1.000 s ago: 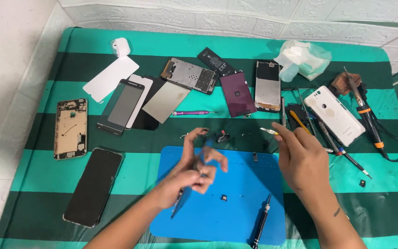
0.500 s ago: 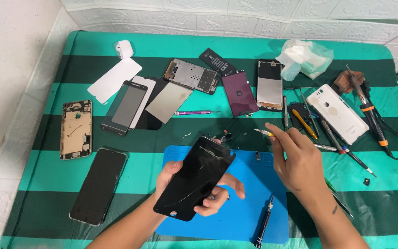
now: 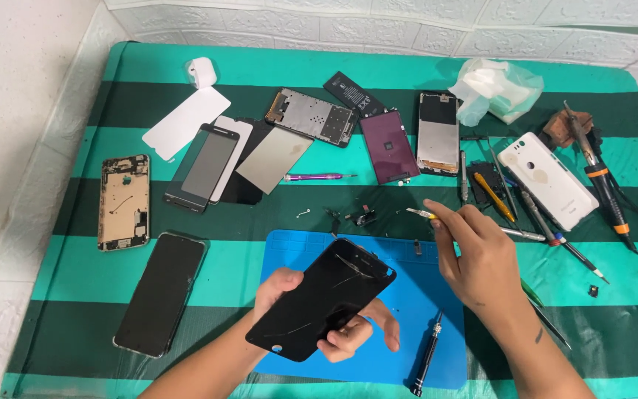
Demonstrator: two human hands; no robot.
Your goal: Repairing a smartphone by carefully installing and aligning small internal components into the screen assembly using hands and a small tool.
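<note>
The left hand (image 3: 334, 325) grips a cracked black glass phone screen (image 3: 321, 298), fingers clamped around its lower edge, holding it tilted above the blue rectangular silicone work mat (image 3: 415, 310) in the lower centre of the frame. The right hand (image 3: 478, 258), right of centre, pinches slim metal tweezers (image 3: 421, 214) between thumb and fingertips. A black pen-shaped screwdriver (image 3: 427, 355) lies on the mat. A whole black phone (image 3: 161, 292) lies at lower left on the green striped cloth (image 3: 75, 258).
</note>
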